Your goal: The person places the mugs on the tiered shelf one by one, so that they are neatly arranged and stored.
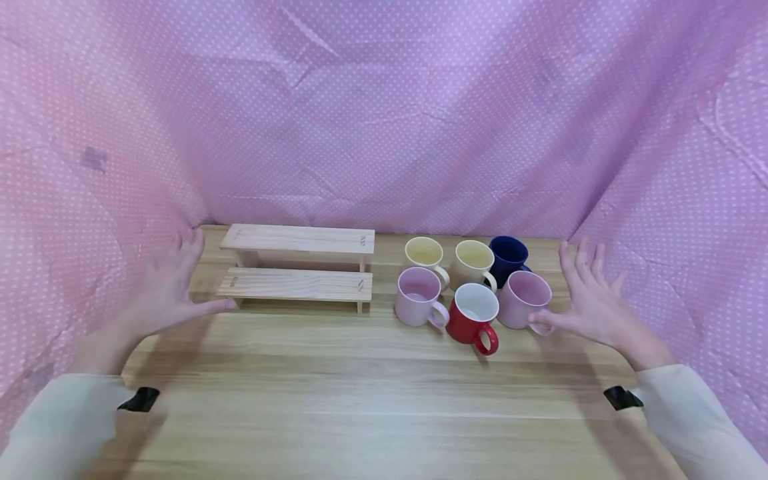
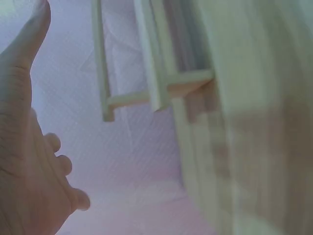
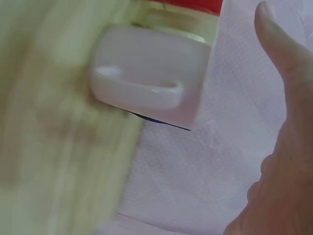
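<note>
My left hand (image 1: 162, 287) is raised at the left with fingers spread and thumb pointing toward a two-step wooden rack (image 1: 300, 285); it holds nothing. On the other side my right hand (image 1: 597, 303) is spread too, its thumb overlapping the handle of a pink mug (image 1: 525, 300) in the head view. In the right wrist view that pink mug (image 3: 146, 63) shows apart from the thumb. Beside it stand a red mug (image 1: 465, 327) with a white inside, another pink mug (image 1: 414, 307), two cream mugs (image 1: 423, 252), (image 1: 470, 270) and a dark blue mug (image 1: 504, 267), all upright.
The mugs stand close together on the right half of the wooden table (image 1: 336, 400), the rack on the left half toward the back. A pink dotted cloth (image 1: 384, 120) hangs behind the table and along both sides.
</note>
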Tool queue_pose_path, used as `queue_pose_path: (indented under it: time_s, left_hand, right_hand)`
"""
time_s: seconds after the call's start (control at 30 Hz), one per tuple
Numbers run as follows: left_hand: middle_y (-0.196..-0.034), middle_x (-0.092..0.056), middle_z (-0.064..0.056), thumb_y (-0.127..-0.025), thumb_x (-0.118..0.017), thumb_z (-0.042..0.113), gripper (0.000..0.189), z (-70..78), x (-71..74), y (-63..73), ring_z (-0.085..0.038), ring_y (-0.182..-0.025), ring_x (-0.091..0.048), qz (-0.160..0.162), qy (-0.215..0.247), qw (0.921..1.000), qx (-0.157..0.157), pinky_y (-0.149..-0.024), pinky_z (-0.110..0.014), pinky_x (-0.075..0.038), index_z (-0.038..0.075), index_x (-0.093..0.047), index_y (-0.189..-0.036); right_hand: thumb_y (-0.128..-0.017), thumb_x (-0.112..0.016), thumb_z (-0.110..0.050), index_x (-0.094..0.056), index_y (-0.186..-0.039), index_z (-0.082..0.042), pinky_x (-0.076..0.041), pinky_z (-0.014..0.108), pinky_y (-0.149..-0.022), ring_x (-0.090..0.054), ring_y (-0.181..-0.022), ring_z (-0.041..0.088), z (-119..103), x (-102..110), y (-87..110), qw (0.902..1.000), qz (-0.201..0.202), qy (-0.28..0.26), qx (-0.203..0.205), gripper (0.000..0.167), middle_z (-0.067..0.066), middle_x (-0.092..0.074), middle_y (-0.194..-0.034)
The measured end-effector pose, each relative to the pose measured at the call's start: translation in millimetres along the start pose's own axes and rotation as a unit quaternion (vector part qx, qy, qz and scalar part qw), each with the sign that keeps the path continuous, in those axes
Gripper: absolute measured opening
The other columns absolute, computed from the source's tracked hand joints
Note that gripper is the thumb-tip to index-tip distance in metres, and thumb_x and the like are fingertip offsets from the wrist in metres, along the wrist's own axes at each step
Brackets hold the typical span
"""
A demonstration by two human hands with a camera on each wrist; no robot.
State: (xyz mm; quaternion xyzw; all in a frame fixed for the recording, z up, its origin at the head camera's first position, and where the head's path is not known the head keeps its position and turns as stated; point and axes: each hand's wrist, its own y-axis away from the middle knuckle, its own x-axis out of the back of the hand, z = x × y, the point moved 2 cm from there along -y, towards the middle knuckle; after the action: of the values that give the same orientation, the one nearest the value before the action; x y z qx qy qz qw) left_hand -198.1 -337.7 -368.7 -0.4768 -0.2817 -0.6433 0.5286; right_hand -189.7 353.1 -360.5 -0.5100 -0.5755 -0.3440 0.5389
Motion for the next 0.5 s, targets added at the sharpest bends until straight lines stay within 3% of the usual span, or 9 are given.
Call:
queue_pose_path:
  time_s: [0.1, 0.17, 0.23, 0.33, 0.43, 0.5]
  left_hand:
    - [-0.163, 0.025, -0.001, -0.081, -0.086, 0.043, 0.135, -5.7, -17.3, 2.6, -0.033, -0.149, 0.020, 0.002, 0.091, 0.9958, 0.010, -0.116, -0.066, 0.018, 0.025, 0.024, -0.157]
    - [-0.161, 0.028, 0.004, -0.083, -0.085, 0.038, 0.134, -12.5, -29.6, 2.8, -0.033, -0.150, 0.018, -0.006, 0.147, 0.9888, 0.028, -0.119, -0.067, 0.009, 0.032, 0.028, -0.155]
    - [-0.159, 0.031, 0.007, -0.087, -0.082, 0.035, 0.130, -21.2, -41.6, 2.2, -0.039, -0.150, 0.014, -0.022, 0.192, 0.9798, 0.050, -0.118, -0.072, 0.002, 0.039, 0.031, -0.151]
    - [-0.159, 0.032, 0.002, -0.095, -0.075, 0.034, 0.120, -30.3, -58.3, 0.4, -0.050, -0.148, 0.002, -0.050, 0.262, 0.9606, 0.080, -0.118, -0.071, -0.008, 0.050, 0.033, -0.145]
    - [-0.163, 0.024, -0.011, -0.101, -0.066, 0.034, 0.109, -34.2, -70.8, -1.0, -0.052, -0.142, -0.029, -0.062, 0.301, 0.9472, 0.092, -0.120, -0.042, -0.033, 0.044, 0.031, -0.148]
    - [-0.165, 0.016, -0.016, -0.103, -0.061, 0.034, 0.102, -35.1, -76.2, -2.3, -0.041, -0.136, -0.042, -0.055, 0.307, 0.9456, 0.092, -0.108, -0.019, -0.042, 0.032, 0.027, -0.154]
  right_hand:
    - [-0.073, -0.088, -0.055, 0.020, -0.159, -0.010, 0.025, 0.082, -0.098, 0.033, -0.141, 0.042, 4.1, -10.8, 9.2, 0.9971, 0.010, -0.075, -0.009, 0.145, 0.016, 0.031, -0.160]
    - [-0.076, -0.089, -0.044, 0.024, -0.158, -0.014, 0.018, 0.081, -0.105, 0.029, -0.143, 0.045, 7.7, -20.6, 15.1, 0.9890, 0.012, -0.147, -0.014, 0.143, 0.013, 0.030, -0.161]
    - [-0.080, -0.088, -0.033, 0.029, -0.156, -0.023, 0.010, 0.077, -0.111, 0.022, -0.145, 0.046, 11.0, -30.6, 20.1, 0.9744, 0.006, -0.224, -0.020, 0.140, 0.010, 0.031, -0.161]
    - [-0.087, -0.082, -0.018, 0.032, -0.152, -0.036, 0.002, 0.070, -0.117, 0.014, -0.148, 0.045, 12.2, -42.1, 25.9, 0.9401, -0.012, -0.339, -0.037, 0.132, 0.009, 0.028, -0.162]
    - [-0.093, -0.076, -0.012, 0.031, -0.150, -0.043, -0.007, 0.056, -0.123, 0.005, -0.149, 0.046, 10.3, -47.8, 29.4, 0.9093, -0.032, -0.410, -0.062, 0.125, 0.015, 0.021, -0.163]
    - [-0.096, -0.071, -0.011, 0.031, -0.151, -0.041, -0.020, 0.040, -0.124, -0.001, -0.149, 0.045, 8.9, -50.6, 30.2, 0.8923, -0.047, -0.443, -0.074, 0.119, 0.019, 0.015, -0.164]
